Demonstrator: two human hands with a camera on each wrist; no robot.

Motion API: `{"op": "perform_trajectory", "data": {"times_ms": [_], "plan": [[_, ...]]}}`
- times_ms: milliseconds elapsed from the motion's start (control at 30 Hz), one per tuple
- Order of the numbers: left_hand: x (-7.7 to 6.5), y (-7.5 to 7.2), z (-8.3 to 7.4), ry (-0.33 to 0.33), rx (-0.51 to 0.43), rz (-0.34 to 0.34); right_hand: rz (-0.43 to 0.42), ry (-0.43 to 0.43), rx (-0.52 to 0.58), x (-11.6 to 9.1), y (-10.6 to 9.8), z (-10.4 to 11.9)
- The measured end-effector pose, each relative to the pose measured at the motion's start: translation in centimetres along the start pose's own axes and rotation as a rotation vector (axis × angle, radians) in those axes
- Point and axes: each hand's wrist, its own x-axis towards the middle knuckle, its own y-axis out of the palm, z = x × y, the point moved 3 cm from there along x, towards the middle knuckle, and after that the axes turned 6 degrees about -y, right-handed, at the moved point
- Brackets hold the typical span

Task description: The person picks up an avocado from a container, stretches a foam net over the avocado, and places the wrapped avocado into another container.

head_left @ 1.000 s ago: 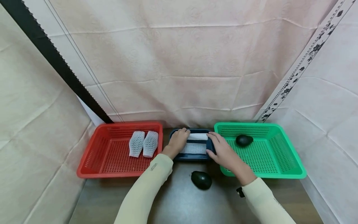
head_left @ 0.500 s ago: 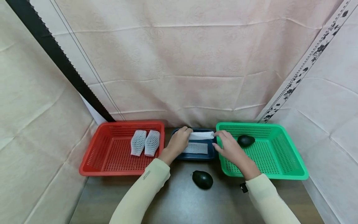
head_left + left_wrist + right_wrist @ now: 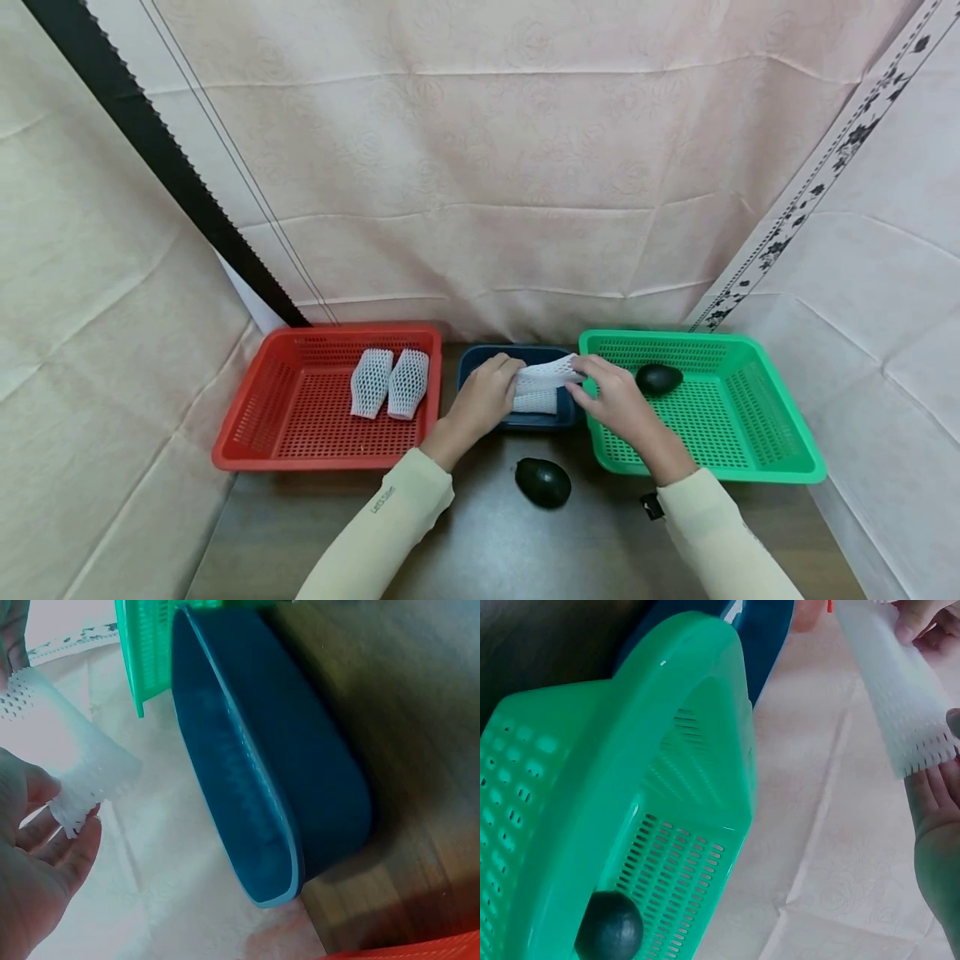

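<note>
A white foam fruit net (image 3: 546,373) is stretched between my two hands, over the dark blue basket (image 3: 468,365). My left hand (image 3: 486,393) pinches its left end; thumb and fingers close on the net's edge in the left wrist view. At the opposite end my right hand (image 3: 618,408) grips the net, its fingers at the perforated opening (image 3: 930,754) in the right wrist view. Another flat foam net (image 3: 536,402) lies in the blue basket, partly covered by the held one. On the table in front is a dark green avocado (image 3: 543,483).
To the left stands a red basket (image 3: 262,400) with two bulging white foam nets (image 3: 390,383) inside. The green basket (image 3: 780,417) on the right contains an avocado (image 3: 658,379). Pale cloth (image 3: 487,167) hangs behind the baskets.
Both hands lifted a foam net out of the blue basket and brought it slightly nearer, its right end tilted up. The right hand moved from the basket's rim to the net's end.
</note>
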Motion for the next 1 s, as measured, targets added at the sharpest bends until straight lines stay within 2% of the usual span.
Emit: {"op": "perform_trajectory", "data": {"times_ms": [133,267,367,433,533,667,833,1000], "plan": [[-0.8,0.0,-0.3,0.008,-0.077,-0.041,0.029,0.011,0.031,-0.3,0.2,0.3],[-1.6,-0.2,-0.7,0.013,-0.171,-0.074,0.059,0.075,0.073,-0.7,0.3,0.6],[-2.0,-0.4,-1.0,0.02,-0.207,-0.08,0.059,0.117,0.091,-0.9,0.2,0.8],[-2.2,-0.6,-1.3,0.02,-0.198,-0.082,0.051,0.124,0.104,-1.0,0.1,0.9],[-2.4,-0.8,-1.7,0.033,-0.115,-0.095,0.034,0.102,0.109,-1.0,0.0,1.2],[-2.2,-1.2,-2.9,0.093,0.0,-0.127,0.024,0.062,0.093,-0.7,0.0,1.5],[-1.6,-1.5,-4.6,0.175,0.016,-0.135,0.051,0.039,0.077,-0.2,-0.2,2.2],[-1.0,-1.3,-5.6,0.167,0.011,-0.126,0.064,0.034,0.071,0.2,-0.4,2.6]]}}
